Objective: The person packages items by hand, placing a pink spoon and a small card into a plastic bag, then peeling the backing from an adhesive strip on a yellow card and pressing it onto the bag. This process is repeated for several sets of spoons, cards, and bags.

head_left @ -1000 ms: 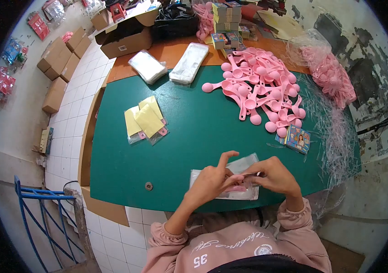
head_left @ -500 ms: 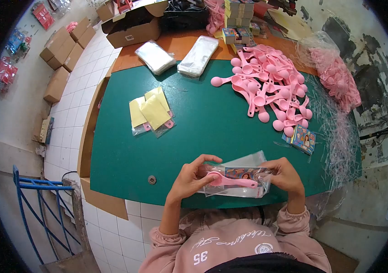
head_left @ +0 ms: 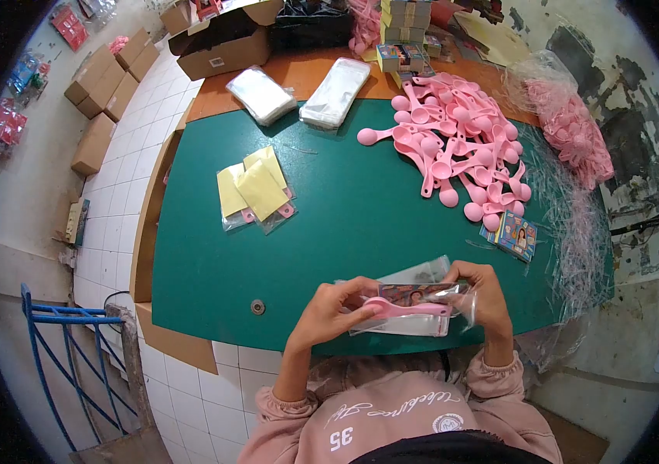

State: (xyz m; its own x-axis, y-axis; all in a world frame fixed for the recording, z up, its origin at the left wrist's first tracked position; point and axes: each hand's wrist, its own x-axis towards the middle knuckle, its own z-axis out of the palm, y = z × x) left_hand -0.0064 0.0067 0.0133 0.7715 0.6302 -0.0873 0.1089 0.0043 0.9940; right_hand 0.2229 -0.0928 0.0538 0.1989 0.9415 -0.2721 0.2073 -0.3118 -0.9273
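Note:
Close to the table's near edge, my left hand [head_left: 335,311] pinches the bowl end of a pink measuring spoon [head_left: 413,309] together with a printed card [head_left: 403,295]. At the other end my right hand [head_left: 481,300] grips a clear plastic bag [head_left: 464,301], whose film surrounds the spoon's handle end and the card. Beneath both hands lies a small pile of clear bags [head_left: 428,272] on the green table top [head_left: 329,232]. Right of the hands is a stack of printed cards [head_left: 516,236].
A heap of pink measuring spoons [head_left: 461,147] covers the back right, beside a full bag of pink spoons [head_left: 569,131] and plastic scraps [head_left: 577,247]. Packed pouches with yellow backs [head_left: 262,189] lie left. Bag stacks [head_left: 335,93] and an open carton [head_left: 229,50] stand at the back.
The spoon and card have shifted slightly right, toward the bag in my right hand. My left fingers now cover the spoon's bowl, and my right hand has turned and risen a little.

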